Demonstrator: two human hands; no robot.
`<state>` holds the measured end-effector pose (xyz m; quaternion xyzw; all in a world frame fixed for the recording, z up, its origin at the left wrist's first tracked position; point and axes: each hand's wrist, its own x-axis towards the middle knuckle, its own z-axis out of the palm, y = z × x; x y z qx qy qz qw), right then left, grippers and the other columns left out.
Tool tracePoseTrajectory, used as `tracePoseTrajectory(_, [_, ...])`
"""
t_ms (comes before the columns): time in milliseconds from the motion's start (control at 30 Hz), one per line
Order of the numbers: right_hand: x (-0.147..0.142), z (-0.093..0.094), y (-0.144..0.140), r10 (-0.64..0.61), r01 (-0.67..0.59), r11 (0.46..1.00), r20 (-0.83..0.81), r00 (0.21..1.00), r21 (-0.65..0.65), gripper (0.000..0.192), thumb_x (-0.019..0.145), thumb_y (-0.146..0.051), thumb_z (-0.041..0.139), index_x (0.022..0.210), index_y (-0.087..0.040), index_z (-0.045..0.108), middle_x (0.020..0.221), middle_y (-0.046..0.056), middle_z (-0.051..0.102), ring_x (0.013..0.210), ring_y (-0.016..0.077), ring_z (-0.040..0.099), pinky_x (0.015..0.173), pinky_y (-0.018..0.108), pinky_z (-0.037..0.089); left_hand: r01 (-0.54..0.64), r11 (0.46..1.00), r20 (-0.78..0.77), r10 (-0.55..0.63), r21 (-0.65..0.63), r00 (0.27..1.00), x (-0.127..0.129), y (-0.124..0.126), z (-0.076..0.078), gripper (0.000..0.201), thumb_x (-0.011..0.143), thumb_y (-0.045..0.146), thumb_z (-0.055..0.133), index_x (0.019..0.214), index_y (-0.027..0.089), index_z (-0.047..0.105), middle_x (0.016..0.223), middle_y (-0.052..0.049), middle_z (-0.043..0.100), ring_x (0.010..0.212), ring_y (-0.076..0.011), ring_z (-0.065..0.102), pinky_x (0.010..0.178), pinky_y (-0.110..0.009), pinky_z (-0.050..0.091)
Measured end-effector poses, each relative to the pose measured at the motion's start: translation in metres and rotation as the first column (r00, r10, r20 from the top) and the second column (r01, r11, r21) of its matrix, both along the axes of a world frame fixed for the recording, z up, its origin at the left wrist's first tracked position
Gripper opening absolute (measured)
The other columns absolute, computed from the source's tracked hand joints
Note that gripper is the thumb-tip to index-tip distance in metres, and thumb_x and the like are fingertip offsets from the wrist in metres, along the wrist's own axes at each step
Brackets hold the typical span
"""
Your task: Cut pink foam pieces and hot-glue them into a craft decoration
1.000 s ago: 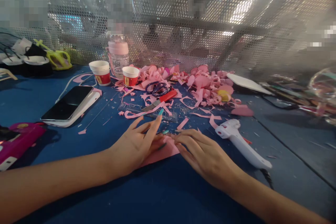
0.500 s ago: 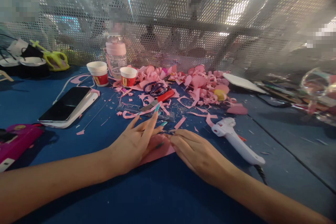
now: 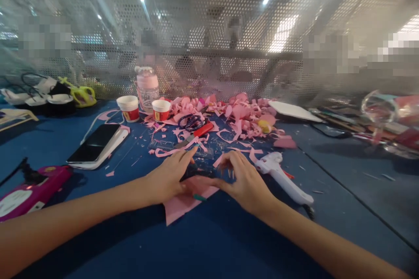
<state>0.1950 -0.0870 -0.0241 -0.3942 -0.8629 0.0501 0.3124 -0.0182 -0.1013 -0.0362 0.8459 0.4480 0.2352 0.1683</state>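
Observation:
A piece of pink paper [image 3: 176,211] lies on the blue table in front of me, one corner pointing towards me. My left hand [image 3: 170,178] rests over its left side, fingers bent forward, with the teal-nailed thumb lying across the paper and pressing it down. At the right edge of the paper is my right hand [image 3: 244,183]; its thumb tip touches the sheet while the curled fingers stay apart from the thumb. Just beyond the hands are a red-handled knife [image 3: 203,130], a clear ruler [image 3: 204,152] and dark-handled scissors [image 3: 190,121].
A white glue gun [image 3: 284,178] lies to the right. Pink paper scraps [image 3: 245,113] are heaped at the back, near two paper cups [image 3: 128,107] and a bottle [image 3: 147,89]. On the left are a phone [image 3: 94,141] and a magenta device [image 3: 49,181].
Both hands have shifted on the pink paper and my right-hand fingers have lifted away from the thumb. More of the paper's near corner shows. The camera view has tilted and shifted slightly.

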Motion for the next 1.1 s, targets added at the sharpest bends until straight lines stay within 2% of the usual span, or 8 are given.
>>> tracePoseTrajectory(133, [0.005,-0.005,0.009,-0.090,0.101,0.994,-0.207,0.974,0.043,0.027,0.085,-0.044,0.040,0.077,-0.019,0.042,0.074,0.003,0.048,0.070,0.0160,0.047,0.064,0.030,0.040,0.020,0.949,0.058,-0.002,-0.316,0.998,0.001,0.008,0.009,0.084,0.061,0.031,0.069,0.133,0.016,0.026,0.077,0.000,0.055,0.062,-0.0128,0.050,0.052,-0.022,0.039])
tracePoseTrajectory(333, [0.010,-0.010,0.019,-0.239,0.195,0.971,-0.481,0.843,-0.141,0.028,0.084,-0.046,0.039,0.080,-0.019,0.042,0.070,0.000,0.047,0.061,0.0140,0.046,0.056,0.028,0.040,-0.016,0.965,0.210,0.073,-0.261,0.975,0.005,0.018,0.023,0.050,0.064,0.040,0.067,0.106,0.016,0.055,0.065,0.004,0.047,0.057,-0.0101,0.042,0.052,-0.022,0.032])
tracePoseTrajectory(433, [0.007,-0.008,0.018,-0.174,-0.012,0.950,-0.561,0.809,-0.311,0.032,0.082,-0.050,0.041,0.081,-0.019,0.044,0.068,-0.001,0.048,0.058,0.0123,0.045,0.053,0.025,0.039,-0.052,0.973,0.420,0.146,-0.227,0.896,0.018,0.025,0.026,0.046,0.064,0.039,0.068,0.100,0.014,0.053,0.067,0.003,0.046,0.060,-0.0104,0.044,0.055,-0.023,0.035])
tracePoseTrajectory(533, [0.003,-0.007,0.018,-0.042,-0.281,0.847,-0.584,0.810,-0.451,0.037,0.081,-0.053,0.041,0.078,-0.018,0.047,0.064,-0.002,0.048,0.055,0.0105,0.044,0.049,0.023,0.037,-0.007,0.978,0.526,0.118,-0.207,0.842,0.035,0.031,0.023,0.047,0.062,0.038,0.069,0.098,0.013,0.051,0.066,0.003,0.047,0.059,-0.0103,0.045,0.055,-0.023,0.037])
tracePoseTrajectory(667, [0.002,-0.011,0.024,-0.109,-0.265,0.804,-0.571,0.814,-0.532,0.044,0.076,-0.060,0.041,0.068,-0.017,0.046,0.049,-0.006,0.036,0.042,0.0077,0.033,0.039,0.022,0.025,0.043,0.983,0.557,0.066,-0.180,0.828,0.050,0.043,0.015,0.046,0.062,0.037,0.070,0.097,0.014,0.050,0.069,0.002,0.050,0.061,-0.0104,0.047,0.057,-0.023,0.038])
tracePoseTrajectory(767, [0.005,-0.011,0.028,-0.119,-0.217,0.839,-0.558,0.821,-0.499,0.044,0.076,-0.059,0.040,0.061,-0.018,0.042,0.048,-0.007,0.031,0.042,0.0071,0.029,0.040,0.022,0.022,0.192,0.940,0.533,-0.012,-0.283,0.846,0.049,0.059,0.016,0.045,0.059,0.039,0.072,0.091,0.013,0.053,0.074,0.000,0.054,0.065,-0.0115,0.049,0.061,-0.024,0.040])
tracePoseTrajectory(900, [0.007,-0.007,0.030,-0.134,-0.123,0.897,-0.524,0.841,-0.426,0.039,0.078,-0.051,0.042,0.058,-0.018,0.042,0.051,-0.005,0.032,0.047,0.0078,0.028,0.042,0.022,0.022,0.400,0.758,0.400,-0.200,-0.515,0.894,0.039,0.079,0.030,0.039,0.070,0.050,0.059,0.080,0.012,0.061,0.074,-0.003,0.058,0.066,-0.0120,0.051,0.064,-0.025,0.039])
tracePoseTrajectory(1100, [0.007,-0.012,0.039,-0.155,-0.077,0.909,-0.503,0.850,-0.409,0.040,0.080,-0.051,0.041,0.056,-0.020,0.035,0.047,-0.006,0.032,0.044,0.0078,0.028,0.039,0.022,0.021,0.390,0.777,0.380,-0.210,-0.495,0.901,0.031,0.097,0.036,0.044,0.066,0.056,0.059,0.069,0.012,0.066,0.064,-0.003,0.057,0.061,-0.0118,0.048,0.063,-0.026,0.038])
